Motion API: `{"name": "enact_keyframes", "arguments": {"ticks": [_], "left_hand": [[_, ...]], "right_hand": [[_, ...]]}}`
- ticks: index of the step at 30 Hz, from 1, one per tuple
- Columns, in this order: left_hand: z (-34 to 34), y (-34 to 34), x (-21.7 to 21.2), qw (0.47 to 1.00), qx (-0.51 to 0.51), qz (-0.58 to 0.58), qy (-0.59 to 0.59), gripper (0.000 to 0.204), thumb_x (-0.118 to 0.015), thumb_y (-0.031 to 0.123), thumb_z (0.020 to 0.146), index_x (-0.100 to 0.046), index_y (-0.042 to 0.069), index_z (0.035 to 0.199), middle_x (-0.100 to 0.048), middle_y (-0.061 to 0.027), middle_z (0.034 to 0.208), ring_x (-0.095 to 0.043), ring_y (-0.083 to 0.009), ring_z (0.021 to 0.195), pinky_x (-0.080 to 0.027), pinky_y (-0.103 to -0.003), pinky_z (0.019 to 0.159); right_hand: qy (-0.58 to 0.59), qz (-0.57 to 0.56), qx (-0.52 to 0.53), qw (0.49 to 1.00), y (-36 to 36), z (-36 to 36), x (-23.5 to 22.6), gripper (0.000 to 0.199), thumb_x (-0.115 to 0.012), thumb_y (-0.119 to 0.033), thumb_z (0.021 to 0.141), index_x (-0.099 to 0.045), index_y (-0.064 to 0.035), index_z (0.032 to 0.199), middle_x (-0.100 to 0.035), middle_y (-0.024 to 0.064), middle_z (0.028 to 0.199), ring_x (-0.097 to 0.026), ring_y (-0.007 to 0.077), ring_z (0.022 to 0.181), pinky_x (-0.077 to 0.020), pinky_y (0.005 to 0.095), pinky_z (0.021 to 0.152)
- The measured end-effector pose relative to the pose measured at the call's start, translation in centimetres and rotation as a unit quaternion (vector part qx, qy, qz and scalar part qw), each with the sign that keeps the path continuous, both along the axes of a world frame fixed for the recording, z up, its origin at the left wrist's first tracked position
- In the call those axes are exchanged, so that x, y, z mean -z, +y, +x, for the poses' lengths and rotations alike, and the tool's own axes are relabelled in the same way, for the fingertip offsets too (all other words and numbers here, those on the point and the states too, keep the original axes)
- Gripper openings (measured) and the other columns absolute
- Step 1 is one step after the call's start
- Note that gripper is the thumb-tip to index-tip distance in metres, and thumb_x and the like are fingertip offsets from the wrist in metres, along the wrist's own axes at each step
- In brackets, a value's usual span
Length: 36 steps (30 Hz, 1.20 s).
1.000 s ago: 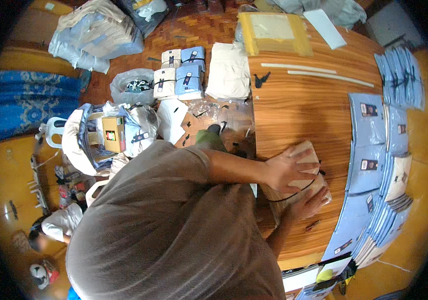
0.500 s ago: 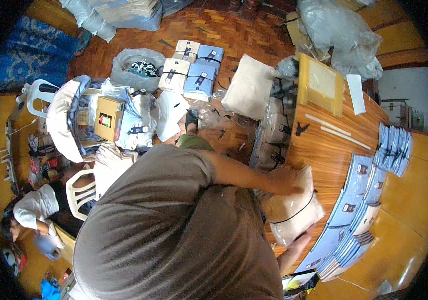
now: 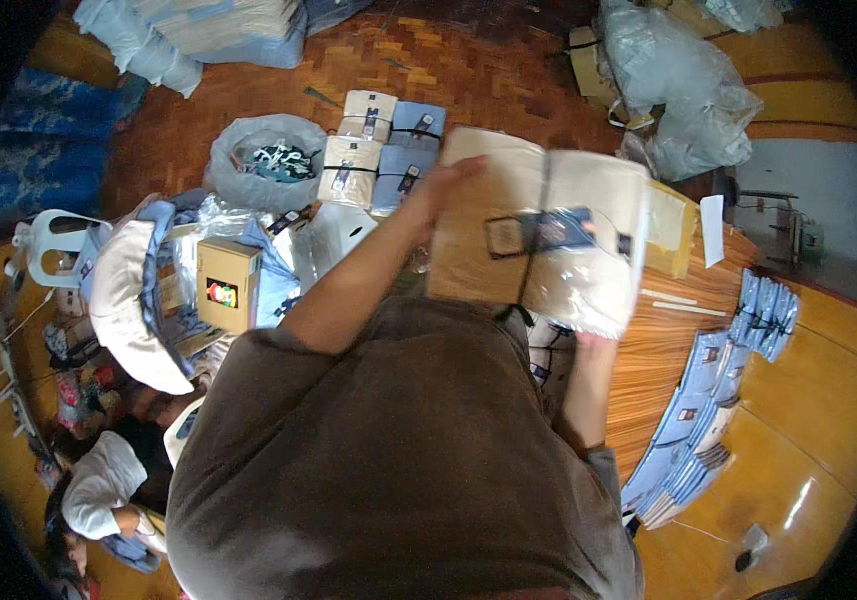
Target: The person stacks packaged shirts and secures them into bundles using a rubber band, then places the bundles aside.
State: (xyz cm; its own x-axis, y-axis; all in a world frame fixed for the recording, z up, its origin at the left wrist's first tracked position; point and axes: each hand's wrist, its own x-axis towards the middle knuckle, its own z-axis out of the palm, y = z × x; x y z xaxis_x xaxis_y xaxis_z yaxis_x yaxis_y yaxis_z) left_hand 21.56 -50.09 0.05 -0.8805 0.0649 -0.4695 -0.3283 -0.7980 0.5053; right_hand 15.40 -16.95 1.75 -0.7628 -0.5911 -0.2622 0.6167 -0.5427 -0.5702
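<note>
Both my hands hold up a cream bundle of folded garments (image 3: pixel 588 190) in clear plastic, with a black band across its middle and a dark blue tag on its face. My left hand (image 3: pixel 456 182) grips its upper left edge, fingers partly over the plastic. At the lower right corner my right hand (image 3: pixel 596 352) is closed on it, most of its fingers hidden under the bundle. The bundle is raised beside the wooden table (image 3: pixel 638 370) and covers part of its edge.
Banded cream and blue bundles (image 3: pixel 353 172) lie on the parquet floor, by a plastic bag of dark cords (image 3: pixel 283 160). Packed blue garments (image 3: pixel 688 385) line the table's far side. A cardboard box (image 3: pixel 228 280) stands among clothes at left; another person (image 3: pixel 108 480) bends at lower left.
The bundle has been lifted off the table, moved left and up, and turned so its tagged face shows. Both hands have moved with it, and my body has turned left.
</note>
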Motion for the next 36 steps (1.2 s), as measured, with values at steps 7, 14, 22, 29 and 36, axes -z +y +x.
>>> {"name": "enact_keyframes", "arguments": {"ticks": [7, 14, 22, 29, 36], "left_hand": [[2.7, -10.2, 0.6, 0.974, -0.210, 0.085, 0.003, 0.049, -0.062, 0.034, 0.101, -0.059, 0.001, 0.135, -0.070, -0.0146, 0.124, -0.069, -0.0271, 0.111, -0.055, -0.040, 0.098], [-2.7, -17.9, 4.0, 0.952, -0.292, -0.067, -0.057, 0.050, -0.065, 0.036, 0.097, -0.063, -0.003, 0.128, -0.072, -0.0157, 0.115, -0.071, -0.0268, 0.102, -0.057, -0.040, 0.091], [-19.9, -27.0, 6.2, 0.904, -0.408, -0.063, -0.113, 0.050, -0.061, 0.031, 0.094, -0.061, -0.003, 0.130, -0.071, -0.0188, 0.122, -0.071, -0.0300, 0.108, -0.056, -0.040, 0.099], [-29.4, -27.6, -0.5, 0.809, -0.582, 0.076, 0.029, 0.061, -0.059, 0.038, 0.090, -0.061, -0.004, 0.134, -0.071, -0.0198, 0.124, -0.071, -0.0328, 0.112, -0.056, -0.044, 0.101], [-34.8, -28.6, 0.4, 0.666, -0.735, 0.111, 0.069, 0.073, -0.056, 0.036, 0.086, -0.048, -0.003, 0.147, -0.061, -0.0242, 0.140, -0.061, -0.0389, 0.126, -0.044, -0.048, 0.114]], "right_hand": [[-0.004, 0.013, -0.222, 0.975, -11.1, -8.8, 0.6, 0.090, -0.048, -0.069, 0.097, -0.045, 0.0027, 0.151, -0.060, 0.0200, 0.142, -0.060, 0.0331, 0.128, -0.0488, 0.0470, 0.109], [0.095, 0.342, -0.321, 0.878, -26.6, -20.6, 3.3, 0.061, -0.069, -0.037, 0.100, -0.054, 0.0041, 0.143, -0.067, 0.0129, 0.131, -0.067, 0.0216, 0.112, -0.0541, 0.0358, 0.096], [0.099, 0.353, -0.437, 0.821, -44.5, -40.4, 4.9, 0.062, -0.059, -0.052, 0.103, -0.059, -0.0031, 0.141, -0.069, 0.0134, 0.127, -0.067, 0.0244, 0.115, -0.0534, 0.0389, 0.099], [0.032, 0.274, -0.494, 0.824, -49.8, -59.0, 4.6, 0.066, -0.063, -0.048, 0.100, -0.052, -0.0028, 0.147, -0.062, 0.0137, 0.137, -0.060, 0.0257, 0.124, -0.0475, 0.0410, 0.107], [0.240, 0.137, -0.556, 0.784, -55.4, -61.0, 6.9, 0.075, -0.069, -0.047, 0.096, -0.045, -0.0027, 0.151, -0.055, 0.0134, 0.146, -0.054, 0.0289, 0.131, -0.0431, 0.0449, 0.113]]}}
